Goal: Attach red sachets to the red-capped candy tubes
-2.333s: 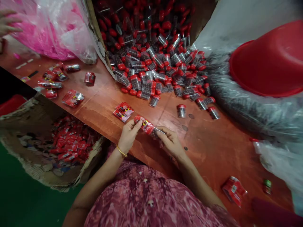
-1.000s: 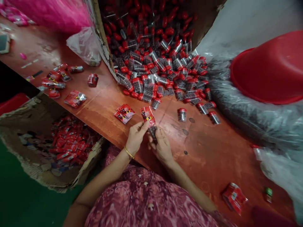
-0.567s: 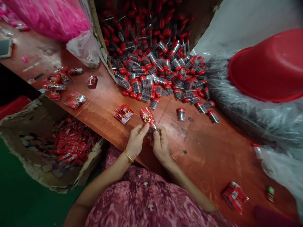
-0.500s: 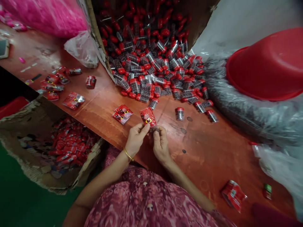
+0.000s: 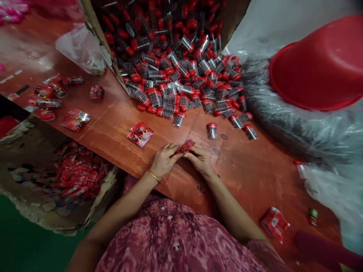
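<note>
A small red printed wrapper [image 5: 186, 146] is pinched between my two hands, held low over the table. My left hand [image 5: 165, 159], with a gold bangle at the wrist, grips its left end. At the other end, the fingers of my right hand [image 5: 202, 160] close on it; whether anything is inside the wrapper is hidden. Flat red printed wrappers [image 5: 140, 134] lie to the left of my hands. A clear jar with a red cap [image 5: 212, 130] stands beyond my right hand. Dark round discs [image 5: 216, 151] lie close by, one [image 5: 201, 188] beside my right forearm.
Many red-capped jars [image 5: 170, 99] spill from a cardboard box [image 5: 98, 36] at the back. A red tub [image 5: 317, 68] rests on a clear plastic bag [image 5: 295, 130] at right. Below the table's left edge stands a carton [image 5: 98, 211] of red packets [image 5: 79, 172].
My hands have come together around the wrapper, which is now tilted and lower. The dark piece in my right fingers no longer shows, and a disc lies near my right forearm. The view has shifted.
</note>
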Demonstrator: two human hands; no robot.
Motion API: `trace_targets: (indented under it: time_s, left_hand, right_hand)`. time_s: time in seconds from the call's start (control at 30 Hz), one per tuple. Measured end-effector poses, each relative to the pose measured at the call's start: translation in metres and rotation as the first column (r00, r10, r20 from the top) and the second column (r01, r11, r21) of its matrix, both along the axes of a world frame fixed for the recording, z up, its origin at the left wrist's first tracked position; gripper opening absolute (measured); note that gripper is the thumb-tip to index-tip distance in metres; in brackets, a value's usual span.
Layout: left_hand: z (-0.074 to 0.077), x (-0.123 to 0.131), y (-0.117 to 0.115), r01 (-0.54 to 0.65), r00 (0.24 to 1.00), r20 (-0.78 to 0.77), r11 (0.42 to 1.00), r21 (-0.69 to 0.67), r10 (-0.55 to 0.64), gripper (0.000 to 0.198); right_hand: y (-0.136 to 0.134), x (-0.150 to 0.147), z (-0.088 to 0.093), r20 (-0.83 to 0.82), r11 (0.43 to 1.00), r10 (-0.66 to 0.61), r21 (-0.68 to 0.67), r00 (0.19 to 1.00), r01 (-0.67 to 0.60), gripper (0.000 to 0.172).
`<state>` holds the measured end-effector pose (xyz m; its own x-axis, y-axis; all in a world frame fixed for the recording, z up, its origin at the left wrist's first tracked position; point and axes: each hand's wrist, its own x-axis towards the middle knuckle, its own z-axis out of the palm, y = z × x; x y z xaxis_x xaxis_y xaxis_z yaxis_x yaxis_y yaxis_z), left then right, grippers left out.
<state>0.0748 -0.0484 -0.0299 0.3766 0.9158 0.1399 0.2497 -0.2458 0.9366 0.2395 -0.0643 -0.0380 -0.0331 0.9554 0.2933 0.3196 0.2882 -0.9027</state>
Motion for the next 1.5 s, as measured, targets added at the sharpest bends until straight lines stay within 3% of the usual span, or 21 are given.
trace_targets:
  time_s: [0.13,0.4,0.5,0.67,0.73,0.83,0.93,1.03,1.13,1.3,1.5]
  left_hand:
    - [0.001,0.001,-0.004,0.002,1.000,-0.012,1.000,-0.017,-0.002,0.032]
    - [-0.005,0.001,0.001,0.026,0.984,-0.179,0.997,0.066,-0.014,0.020]
    - [-0.003,0.002,0.006,0.038,0.969,-0.245,0.995,0.089,-0.015,0.019]
    - [-0.001,0.002,0.002,0.043,0.956,-0.294,0.995,0.085,-0.017,0.027]
    - [0.001,0.000,-0.002,0.036,0.964,-0.264,0.997,0.070,-0.016,0.037]
    - [0.006,0.000,-0.003,0.037,0.997,-0.067,0.999,-0.005,-0.038,0.051]
    - [0.012,0.004,0.000,0.061,0.995,0.087,0.993,-0.096,-0.053,0.045]
    - [0.015,0.006,0.006,0.021,0.995,0.095,0.987,-0.158,-0.006,0.033]
    - [0.015,0.007,0.008,-0.020,0.992,0.118,0.985,-0.173,0.041,0.032]
    - [0.013,0.007,0.008,-0.042,0.995,0.084,0.986,-0.161,0.056,0.030]
    - [0.013,0.006,0.006,-0.053,0.998,-0.029,0.995,-0.083,0.051,0.027]
  right_hand:
    - [0.001,0.001,0.001,0.022,1.000,0.021,0.020,1.000,-0.022,0.026]
    - [0.003,0.007,0.001,0.243,0.997,0.069,0.026,0.968,-0.077,0.029]
    - [0.004,0.002,0.006,0.201,0.996,0.069,0.035,0.977,-0.077,0.038]
    - [0.009,-0.003,0.011,0.099,0.999,0.026,0.029,0.995,-0.030,0.030]
    - [0.010,-0.002,0.009,0.111,0.999,0.019,0.041,0.994,-0.024,0.030]
    - [0.009,0.000,0.002,0.137,0.998,0.005,0.058,0.991,-0.013,0.030]
    - [0.006,0.002,-0.001,0.207,0.998,0.020,0.055,0.978,-0.032,0.030]
    - [0.001,0.003,0.000,0.268,0.997,0.061,0.023,0.961,-0.070,0.025]
    - [-0.002,0.005,0.003,0.222,1.000,0.021,0.015,0.975,-0.025,0.025]
    - [-0.001,0.007,0.005,0.229,0.991,-0.021,0.135,0.973,-0.011,0.020]
    - [-0.007,0.005,0.008,0.420,0.974,-0.133,0.225,0.897,0.039,0.020]
